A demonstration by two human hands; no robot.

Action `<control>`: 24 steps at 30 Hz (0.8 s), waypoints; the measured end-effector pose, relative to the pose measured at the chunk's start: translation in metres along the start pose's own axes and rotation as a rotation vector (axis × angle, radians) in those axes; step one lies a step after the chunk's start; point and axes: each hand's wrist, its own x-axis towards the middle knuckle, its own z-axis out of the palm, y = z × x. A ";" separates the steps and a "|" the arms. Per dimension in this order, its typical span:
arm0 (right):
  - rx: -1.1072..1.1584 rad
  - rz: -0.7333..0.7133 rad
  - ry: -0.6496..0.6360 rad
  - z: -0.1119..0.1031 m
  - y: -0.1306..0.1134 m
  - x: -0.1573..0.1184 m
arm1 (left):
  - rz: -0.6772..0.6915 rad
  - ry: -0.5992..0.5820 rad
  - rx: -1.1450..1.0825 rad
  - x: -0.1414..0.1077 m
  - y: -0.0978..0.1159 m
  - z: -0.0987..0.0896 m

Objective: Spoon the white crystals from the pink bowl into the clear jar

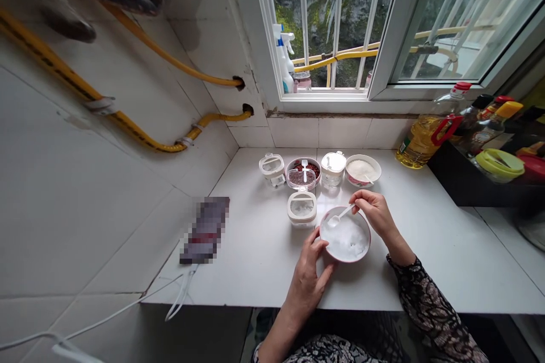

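A bowl [368, 241] of white grains that look like salt or sugar stands near the counter's front edge. My left hand [307, 273] grips its left rim, thumb and fingers around the side. Between the fingertips of my right hand [373, 209] is a small white spoon [343, 213], its scoop at the white grains. Just behind and left of the bowl stands a clear jar [302, 216] with a raised lid [301, 180] and some white contents. Farther back are a bowl of dark red pieces [314, 167], two lidded jars [272, 167] [332, 168] and a bowl of pale grains [361, 170].
At the right, an oil bottle [416, 139] stands beside a black box [451, 176] of condiment bottles. A blurred-out flat object [205, 231] with a white cable lies at the left. Yellow pipe [159, 144] runs along the wall, and a barred window [336, 22] is behind.
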 end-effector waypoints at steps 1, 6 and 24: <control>0.044 0.030 0.006 0.000 -0.001 0.001 | -0.001 -0.002 -0.002 0.000 0.000 0.000; 0.191 0.063 0.025 0.004 -0.005 0.001 | -0.008 -0.003 -0.004 0.001 0.001 -0.001; -0.470 -0.862 -0.076 0.043 -0.012 -0.009 | 0.001 0.006 0.018 0.001 0.002 -0.001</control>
